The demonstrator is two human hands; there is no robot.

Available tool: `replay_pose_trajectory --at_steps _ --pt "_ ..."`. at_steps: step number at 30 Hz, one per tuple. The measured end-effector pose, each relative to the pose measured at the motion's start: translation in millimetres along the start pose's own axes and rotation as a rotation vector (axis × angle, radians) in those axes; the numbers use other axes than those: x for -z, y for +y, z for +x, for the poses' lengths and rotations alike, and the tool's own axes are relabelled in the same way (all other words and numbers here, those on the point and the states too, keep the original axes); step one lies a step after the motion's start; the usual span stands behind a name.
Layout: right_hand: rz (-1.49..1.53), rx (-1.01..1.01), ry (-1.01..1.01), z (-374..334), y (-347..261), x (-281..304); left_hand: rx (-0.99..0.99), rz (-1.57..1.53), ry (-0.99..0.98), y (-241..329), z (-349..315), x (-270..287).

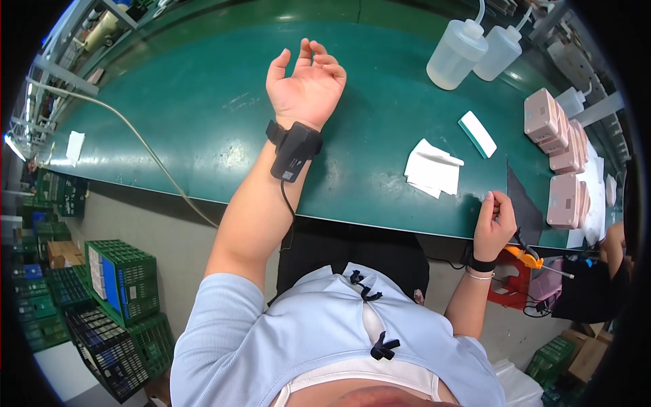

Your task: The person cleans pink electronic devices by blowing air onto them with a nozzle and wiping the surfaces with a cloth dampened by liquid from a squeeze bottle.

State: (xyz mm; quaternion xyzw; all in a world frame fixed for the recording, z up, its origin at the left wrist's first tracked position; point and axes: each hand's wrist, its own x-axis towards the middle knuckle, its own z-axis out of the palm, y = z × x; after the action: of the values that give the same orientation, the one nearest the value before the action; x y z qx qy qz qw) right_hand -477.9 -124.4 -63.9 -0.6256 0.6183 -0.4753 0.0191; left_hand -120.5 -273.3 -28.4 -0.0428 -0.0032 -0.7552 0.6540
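My left hand (306, 87) is raised over the green tabletop (203, 115), palm up, its fingers apart and loosely bent, with nothing in it. A black device (296, 150) is strapped to that wrist, and a cable runs from it down the forearm. At the table's front edge, my right hand (495, 222) has its fingers curled in toward the thumb; no object shows in it. Just left of and beyond it lie folded white cloths (434, 168). Farther back is a white and green block (477, 134). A black sheet (523, 203) lies beside the right hand.
Two clear squeeze bottles (458, 54) stand at the back right. Pink boxy devices (567, 201) line the right side. An orange-handled clamp (525, 256) sits at the front edge. A pale cable (129, 119) crosses the left side. Green crates (125, 278) stand on the floor, left.
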Motion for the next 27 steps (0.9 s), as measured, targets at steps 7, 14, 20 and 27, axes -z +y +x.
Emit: replay_pose_trajectory --at_steps 7,14,20,27 --pt "-0.002 -0.001 -0.001 -2.8 -1.6 0.3 -0.025 -0.008 0.048 3.9 -1.4 1.6" --pt "0.009 -0.03 -0.019 2.1 0.5 0.1 -0.067 -0.017 0.032 11.2 4.1 -0.8" --pt "-0.027 0.017 0.034 4.9 0.9 2.4 -0.033 -0.04 -0.121 28.3 17.2 7.0" --pt "-0.031 0.069 0.085 1.4 -10.7 6.6 -0.032 0.05 -0.149 27.0 6.0 3.4"
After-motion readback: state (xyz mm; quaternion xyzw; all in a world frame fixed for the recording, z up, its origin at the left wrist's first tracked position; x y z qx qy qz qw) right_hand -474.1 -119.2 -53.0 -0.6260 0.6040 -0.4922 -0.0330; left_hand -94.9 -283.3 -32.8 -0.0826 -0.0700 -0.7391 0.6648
